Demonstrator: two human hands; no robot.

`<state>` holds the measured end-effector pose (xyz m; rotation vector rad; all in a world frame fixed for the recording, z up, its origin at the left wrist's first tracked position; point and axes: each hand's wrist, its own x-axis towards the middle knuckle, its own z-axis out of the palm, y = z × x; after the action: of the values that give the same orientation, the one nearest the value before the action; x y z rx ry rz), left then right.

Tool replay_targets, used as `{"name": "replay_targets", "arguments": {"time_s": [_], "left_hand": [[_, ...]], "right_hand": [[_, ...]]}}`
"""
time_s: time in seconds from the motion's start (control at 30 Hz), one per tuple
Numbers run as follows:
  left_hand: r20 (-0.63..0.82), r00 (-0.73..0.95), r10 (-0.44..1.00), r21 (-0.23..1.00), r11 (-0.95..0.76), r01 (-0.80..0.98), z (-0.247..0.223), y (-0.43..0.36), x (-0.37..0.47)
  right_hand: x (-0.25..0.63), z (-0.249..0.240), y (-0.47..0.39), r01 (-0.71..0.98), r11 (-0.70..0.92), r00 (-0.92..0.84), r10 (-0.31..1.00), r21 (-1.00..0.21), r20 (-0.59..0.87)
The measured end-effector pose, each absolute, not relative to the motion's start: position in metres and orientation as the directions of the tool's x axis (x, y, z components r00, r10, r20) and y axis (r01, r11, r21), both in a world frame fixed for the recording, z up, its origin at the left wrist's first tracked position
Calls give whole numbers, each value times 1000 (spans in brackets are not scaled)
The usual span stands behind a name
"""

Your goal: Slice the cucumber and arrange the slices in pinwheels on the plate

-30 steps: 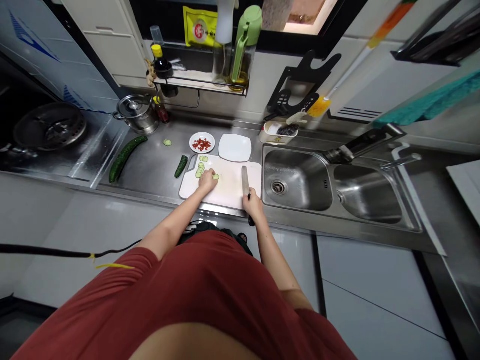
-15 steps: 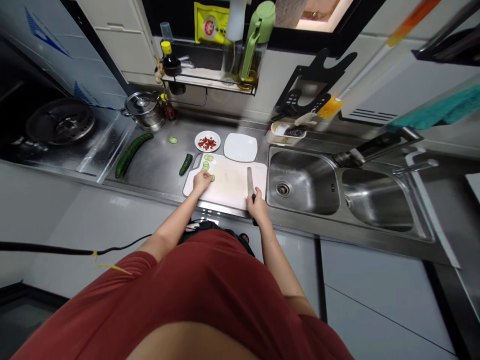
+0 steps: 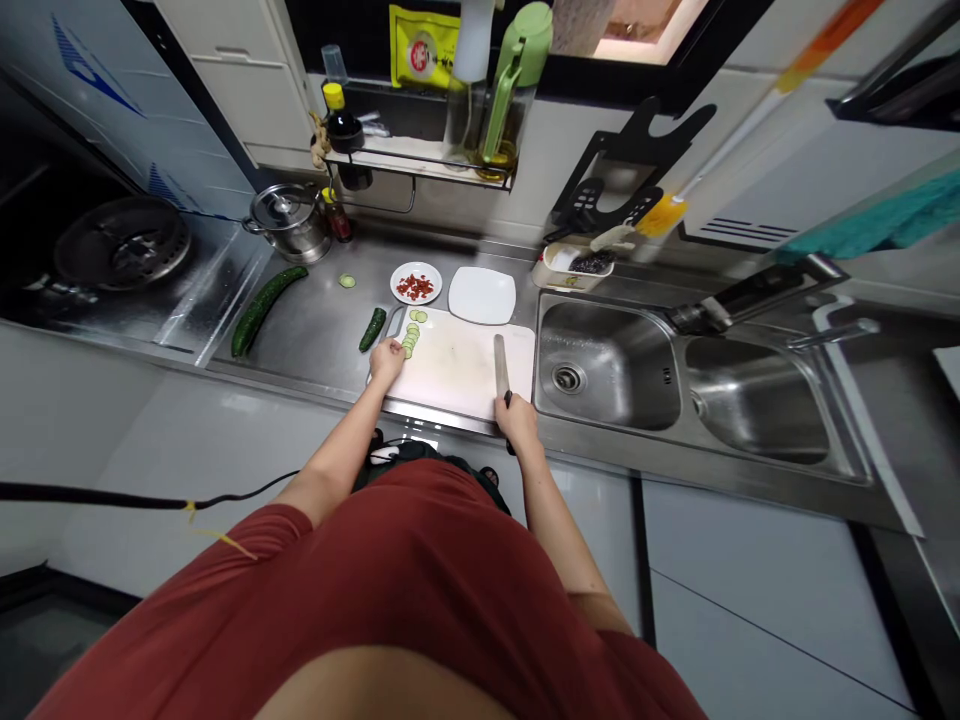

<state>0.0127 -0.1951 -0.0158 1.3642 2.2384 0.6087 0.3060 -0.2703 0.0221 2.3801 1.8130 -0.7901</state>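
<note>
My right hand (image 3: 517, 420) is wrapped round the black handle of a kitchen knife (image 3: 501, 365). Its blade lies over the right part of the white cutting board (image 3: 465, 370), pointing away from me. At the board's left edge is my left hand (image 3: 387, 362), with its fingers drawn together. Whether they pinch anything is hidden. Just right of the fingertips, several pale green cucumber slices (image 3: 412, 335) lie in an overlapping row. A piece of cucumber (image 3: 372, 329) rests on the counter, left of the board's grey handle.
Behind the board stand a plate of red chopped pieces (image 3: 427, 271) and a white square plate (image 3: 482, 295). A whole cucumber (image 3: 264, 308) and a lidded pot (image 3: 288, 220) are on the left. To the right is a double sink (image 3: 607, 345).
My left hand has moved left and slightly down, off the board's middle. The slice that lay apart by its fingers is now in line with the row. My right hand and knife stay nearly still.
</note>
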Motion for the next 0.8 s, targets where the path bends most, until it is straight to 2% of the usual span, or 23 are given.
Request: {"name": "replay_targets", "arguments": {"time_s": [0.3, 0.47, 0.63, 0.8], "left_hand": [[-105, -396, 912, 523, 390, 758, -13, -199, 16], [-98, -415, 905, 535, 400, 745, -7, -192, 19], [-62, -384, 921, 551, 352, 756, 0, -166, 28], [-72, -342, 937, 499, 331, 801, 2, -131, 38]], "right_hand": [[305, 31, -269, 912, -336, 191, 856, -236, -481], [299, 32, -268, 915, -338, 201, 855, -220, -478], [296, 31, -268, 915, -347, 218, 855, -207, -470], [297, 31, -268, 915, -344, 212, 854, -209, -476]]}}
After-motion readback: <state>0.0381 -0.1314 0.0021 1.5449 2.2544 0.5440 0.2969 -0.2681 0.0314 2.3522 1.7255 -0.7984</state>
